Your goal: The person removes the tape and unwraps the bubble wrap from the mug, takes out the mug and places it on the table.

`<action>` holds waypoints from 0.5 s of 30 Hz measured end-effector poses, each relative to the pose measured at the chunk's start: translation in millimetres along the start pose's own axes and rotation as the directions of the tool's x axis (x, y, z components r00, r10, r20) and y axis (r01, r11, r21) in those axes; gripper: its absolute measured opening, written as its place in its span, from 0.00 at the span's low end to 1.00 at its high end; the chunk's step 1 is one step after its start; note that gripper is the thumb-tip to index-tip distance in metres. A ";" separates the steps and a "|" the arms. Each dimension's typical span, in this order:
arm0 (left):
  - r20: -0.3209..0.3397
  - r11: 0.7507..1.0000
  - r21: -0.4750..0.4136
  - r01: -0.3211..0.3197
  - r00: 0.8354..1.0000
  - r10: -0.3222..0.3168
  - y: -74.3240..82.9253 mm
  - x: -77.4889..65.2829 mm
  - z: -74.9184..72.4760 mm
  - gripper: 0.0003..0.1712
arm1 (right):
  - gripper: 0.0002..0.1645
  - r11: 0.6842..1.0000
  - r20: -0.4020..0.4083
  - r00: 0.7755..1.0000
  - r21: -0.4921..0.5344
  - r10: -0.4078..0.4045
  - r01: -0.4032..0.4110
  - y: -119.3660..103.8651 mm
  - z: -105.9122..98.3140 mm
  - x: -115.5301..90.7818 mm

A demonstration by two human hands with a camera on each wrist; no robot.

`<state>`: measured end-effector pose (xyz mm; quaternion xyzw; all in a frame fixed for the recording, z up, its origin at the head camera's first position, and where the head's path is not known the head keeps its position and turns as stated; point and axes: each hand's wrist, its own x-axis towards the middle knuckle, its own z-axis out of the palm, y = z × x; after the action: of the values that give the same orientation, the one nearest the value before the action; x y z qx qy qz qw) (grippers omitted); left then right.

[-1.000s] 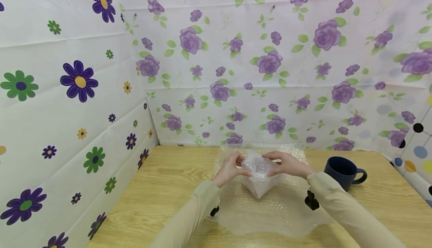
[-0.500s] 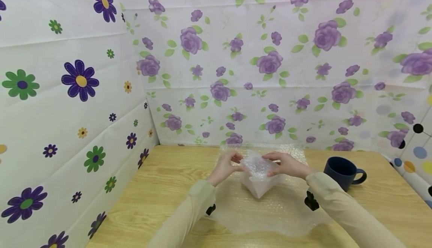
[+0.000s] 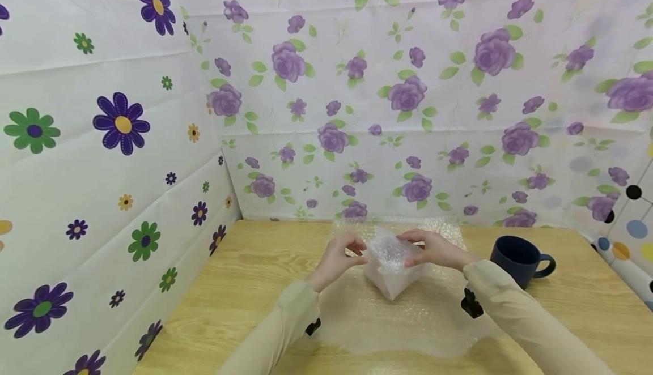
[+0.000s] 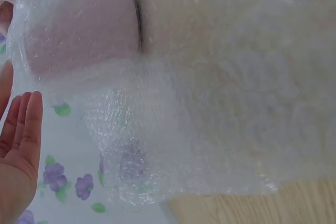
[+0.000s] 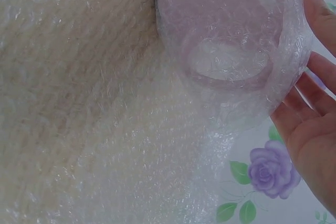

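Note:
A pink mug (image 5: 220, 9), its handle showing through the film, stands bundled in bubble wrap (image 3: 390, 276) in the middle of the table. The wrap's gathered top hides the mug from above in the head view. My right hand (image 3: 440, 250) grips the bundle's upper right side, thumb in front and fingers behind, as the right wrist view (image 5: 317, 124) also has it. To the left, my left hand (image 3: 336, 259) is just off the bundle. Its fingers are fairly straight in the left wrist view and hold nothing.
The rest of the bubble wrap sheet lies flat under and around the bundle on the wooden table (image 3: 255, 267). A dark blue mug (image 3: 516, 261) stands to the right, close beside my right forearm. Flowered cloths (image 3: 316, 97) rise behind and at the left.
My left hand has let go of the bundle's left side and drawn back a little to the left. The right hand keeps its hold, and the bundle has stayed in place.

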<state>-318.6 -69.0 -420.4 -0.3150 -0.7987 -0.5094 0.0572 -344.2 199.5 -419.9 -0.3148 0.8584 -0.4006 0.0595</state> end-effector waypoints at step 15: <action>0.097 1.000 -0.010 -0.020 0.995 0.021 21.0 -18.1 9.8 0.10 | 0.42 0.999 0.014 1.000 0.038 0.013 -0.013 4.4 0.1 0.5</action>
<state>-290.2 -62.8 -416.2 -0.3477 -0.7951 -0.4964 0.0220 -346.7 201.3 -423.1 -0.3106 0.8522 -0.4145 0.0740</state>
